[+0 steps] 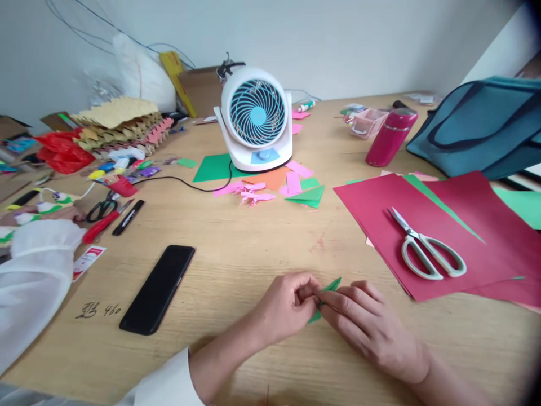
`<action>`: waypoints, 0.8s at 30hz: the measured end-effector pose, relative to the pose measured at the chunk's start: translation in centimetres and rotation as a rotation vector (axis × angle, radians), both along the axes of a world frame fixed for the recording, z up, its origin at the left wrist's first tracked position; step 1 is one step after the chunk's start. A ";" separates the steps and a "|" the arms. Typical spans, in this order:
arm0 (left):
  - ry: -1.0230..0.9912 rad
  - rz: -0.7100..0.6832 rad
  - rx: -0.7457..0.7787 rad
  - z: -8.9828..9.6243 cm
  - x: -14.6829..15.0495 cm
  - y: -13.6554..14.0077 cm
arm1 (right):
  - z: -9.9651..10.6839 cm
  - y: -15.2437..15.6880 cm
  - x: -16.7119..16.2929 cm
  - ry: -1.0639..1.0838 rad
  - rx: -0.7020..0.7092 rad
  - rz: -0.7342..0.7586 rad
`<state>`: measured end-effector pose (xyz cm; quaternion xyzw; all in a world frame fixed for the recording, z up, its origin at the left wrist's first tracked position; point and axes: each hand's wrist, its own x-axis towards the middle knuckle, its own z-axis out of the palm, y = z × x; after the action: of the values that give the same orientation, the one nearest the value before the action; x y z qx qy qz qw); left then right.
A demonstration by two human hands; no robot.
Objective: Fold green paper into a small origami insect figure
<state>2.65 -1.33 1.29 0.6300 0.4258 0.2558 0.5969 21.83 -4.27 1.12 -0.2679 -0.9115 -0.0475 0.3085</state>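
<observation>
A small folded piece of green paper [332,285] is held between my two hands above the front of the wooden table. My left hand [291,301] pinches its left side, thumb against curled fingers. From the right, my right hand [372,327] grips the same paper with its fingertips. Only a pointed upper tip and a bit of the lower edge show; the fingers hide the middle. To the right, white-handled scissors [426,248] lie on red paper sheets [372,208]. Folded pink paper pieces [256,195] lie farther back.
A white fan [258,118] stands at the back. A black phone [158,290] lies left of my hands. At right are a magenta bottle [391,138] and a blue bag [477,127]. Another person's white sleeve [40,282] reaches in at left, near a red-handled knife [101,226].
</observation>
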 end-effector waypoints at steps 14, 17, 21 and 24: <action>0.405 -0.117 0.553 -1.2 -0.8 0.6 | -2.1 0.1 -0.7 -0.064 -0.230 -0.085; 0.369 -0.121 0.598 -1.6 -1.1 0.4 | -2.2 0.2 -0.6 -0.081 -0.291 -0.102; 0.335 -0.136 0.657 -1.7 -2.0 -0.2 | -2.3 0.2 -0.1 -0.072 -0.287 -0.085; 0.369 -0.168 0.702 -1.6 -2.6 -1.0 | -2.3 0.1 0.1 -0.065 -0.288 -0.070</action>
<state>0.08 -2.35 -0.30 0.8636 0.3596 0.2183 0.2779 21.94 -4.12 -1.14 -0.3393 -0.9084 0.0646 0.2355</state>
